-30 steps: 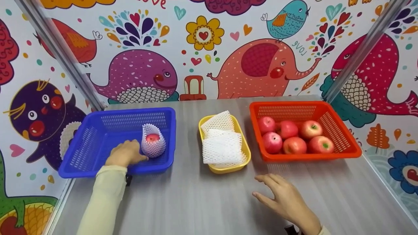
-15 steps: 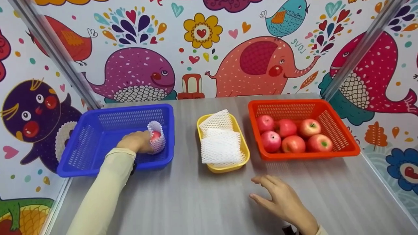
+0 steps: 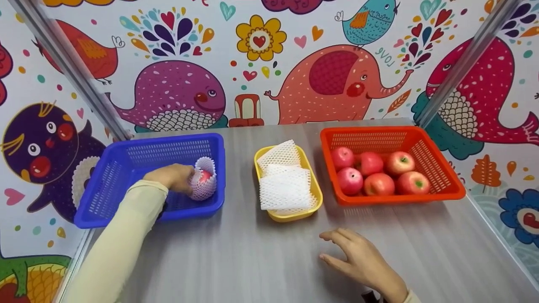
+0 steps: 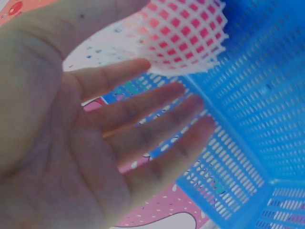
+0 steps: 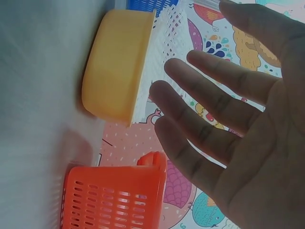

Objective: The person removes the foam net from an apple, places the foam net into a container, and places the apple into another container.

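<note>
A red apple in a white foam net sleeve (image 3: 204, 185) sits upright in the right part of the blue basket (image 3: 126, 181). My left hand (image 3: 170, 176) reaches in from the left, its fingertips beside the sleeve. In the left wrist view its fingers (image 4: 157, 138) are spread and nearly straight, with the netted apple (image 4: 183, 36) just past the thumb and index finger; whether they touch it I cannot tell. My right hand (image 3: 360, 259) hovers over the front of the table with relaxed, parted fingers. Nothing is in its palm, as the right wrist view shows.
A yellow basket (image 3: 290, 218) with several white foam net sleeves (image 3: 285, 187) stands mid-table. To its right, a red basket (image 3: 438, 197) holds several bare apples (image 3: 379, 184). Patterned walls (image 3: 261, 101) enclose the grey table (image 3: 244, 252) at the back and sides.
My left hand moved right to the netted apple, nudging it slightly toward the basket's right wall, then drew back a little to the left. My right hand has hardly moved.
</note>
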Demonstrator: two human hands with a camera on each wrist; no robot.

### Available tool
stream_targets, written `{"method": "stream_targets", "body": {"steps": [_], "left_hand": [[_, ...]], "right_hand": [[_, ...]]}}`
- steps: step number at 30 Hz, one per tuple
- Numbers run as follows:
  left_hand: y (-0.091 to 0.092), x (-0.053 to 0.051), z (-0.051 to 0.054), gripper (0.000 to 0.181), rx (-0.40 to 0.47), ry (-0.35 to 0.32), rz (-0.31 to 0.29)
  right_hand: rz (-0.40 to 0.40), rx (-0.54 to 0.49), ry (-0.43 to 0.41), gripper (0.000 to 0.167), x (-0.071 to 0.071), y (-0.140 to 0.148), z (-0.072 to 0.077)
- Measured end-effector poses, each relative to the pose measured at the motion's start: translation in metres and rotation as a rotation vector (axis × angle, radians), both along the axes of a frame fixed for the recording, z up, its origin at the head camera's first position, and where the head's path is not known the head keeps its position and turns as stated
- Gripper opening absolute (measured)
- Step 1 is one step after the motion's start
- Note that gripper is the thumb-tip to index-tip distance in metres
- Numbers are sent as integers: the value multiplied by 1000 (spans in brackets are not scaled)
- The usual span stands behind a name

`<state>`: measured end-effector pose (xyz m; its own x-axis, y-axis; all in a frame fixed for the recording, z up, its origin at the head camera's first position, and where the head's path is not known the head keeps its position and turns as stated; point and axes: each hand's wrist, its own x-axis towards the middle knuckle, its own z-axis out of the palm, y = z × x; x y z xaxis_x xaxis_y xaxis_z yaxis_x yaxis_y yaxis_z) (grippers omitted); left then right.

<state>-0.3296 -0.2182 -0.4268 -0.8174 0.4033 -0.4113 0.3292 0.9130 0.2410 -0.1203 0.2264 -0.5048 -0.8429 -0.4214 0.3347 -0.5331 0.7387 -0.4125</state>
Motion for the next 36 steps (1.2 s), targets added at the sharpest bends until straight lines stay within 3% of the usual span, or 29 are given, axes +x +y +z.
{"method": "stream_targets", "body": {"steps": [6,9,14,24,29,36], "left_hand": [[-8,-10,-15,67,9,59,50],[-11,-10,-23,78,22,38,65],[-6,-15,-27,77,-11,-31,64],[1,-21,-43,84,-43,-27,32],[6,-20,-31,84,-64,14,28],[6,-9,-10,85,-32,182,14]], "right_hand": [[26,8,-32,32,1,-4,-3],[44,16,-33,32,1,-4,-6],[59,23,-50,32,2,-4,-8],[90,32,-68,33,4,-5,-11],[70,32,-74,33,1,-2,-8],[52,43,-55,33,0,0,-7]]}}
